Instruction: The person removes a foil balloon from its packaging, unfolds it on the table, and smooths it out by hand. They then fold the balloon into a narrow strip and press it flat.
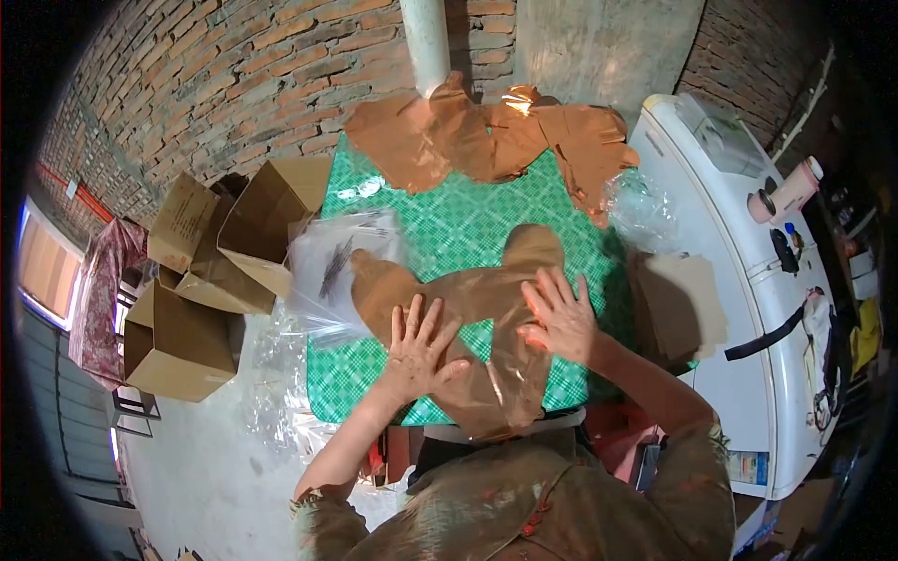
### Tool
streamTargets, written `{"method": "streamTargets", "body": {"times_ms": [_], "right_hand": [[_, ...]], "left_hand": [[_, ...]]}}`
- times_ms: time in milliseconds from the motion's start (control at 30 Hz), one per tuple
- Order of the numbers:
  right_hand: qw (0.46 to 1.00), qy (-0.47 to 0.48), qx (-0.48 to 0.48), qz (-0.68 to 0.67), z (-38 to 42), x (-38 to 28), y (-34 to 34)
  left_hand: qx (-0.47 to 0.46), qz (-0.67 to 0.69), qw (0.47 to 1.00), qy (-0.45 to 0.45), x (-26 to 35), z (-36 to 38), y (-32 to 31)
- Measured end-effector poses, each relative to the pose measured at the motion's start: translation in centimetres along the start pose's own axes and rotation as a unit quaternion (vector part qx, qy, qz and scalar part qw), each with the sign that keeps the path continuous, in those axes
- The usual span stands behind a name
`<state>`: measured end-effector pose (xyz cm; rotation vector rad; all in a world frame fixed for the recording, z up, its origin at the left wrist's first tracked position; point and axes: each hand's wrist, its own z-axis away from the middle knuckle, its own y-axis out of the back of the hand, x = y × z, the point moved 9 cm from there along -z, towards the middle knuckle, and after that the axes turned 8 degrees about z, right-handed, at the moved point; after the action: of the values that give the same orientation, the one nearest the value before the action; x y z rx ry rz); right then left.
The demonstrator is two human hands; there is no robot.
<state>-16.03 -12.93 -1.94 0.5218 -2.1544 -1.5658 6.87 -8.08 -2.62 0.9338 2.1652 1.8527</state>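
Note:
A flat, shiny brown foil balloon [472,288] with rounded lobes, seemingly uninflated, lies on the green patterned tablecloth [440,224], its lower end reaching the near table edge. My left hand [418,351] rests on its left part, palm down with the fingers spread. On the right part, my right hand [561,318] also lies flat, fingers apart. Between the hands, a small patch of green cloth shows through a gap in the foil. Beyond my left hand is a stack of clear plastic bags [341,252], partly under the balloon's left lobe.
More brown foil pieces [412,140] are spread along the table's far edge. A crumpled clear bag [645,210] and a cardboard piece [683,304] lie at the right, beside a white fridge-like cabinet [720,215]. Open cardboard boxes [187,337] stand to the left.

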Motion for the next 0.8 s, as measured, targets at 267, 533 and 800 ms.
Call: {"method": "streamTargets", "body": {"times_ms": [267,533,800], "right_hand": [[0.995,-0.054,0.065,0.061,0.2,2.3,0.4],[0.989,-0.016,0.115,0.093,-11.5,3.1,4.4],[0.983,0.098,0.156,-0.006,-24.5,1.4,-2.2]], "left_hand": [[-0.021,-0.027,0.999,0.001,0.3,-2.0,-0.4],[-0.038,-0.022,0.999,0.022,-0.1,-2.6,0.0],[0.006,-0.010,1.000,0.027,-2.1,-5.4,2.6]]}}
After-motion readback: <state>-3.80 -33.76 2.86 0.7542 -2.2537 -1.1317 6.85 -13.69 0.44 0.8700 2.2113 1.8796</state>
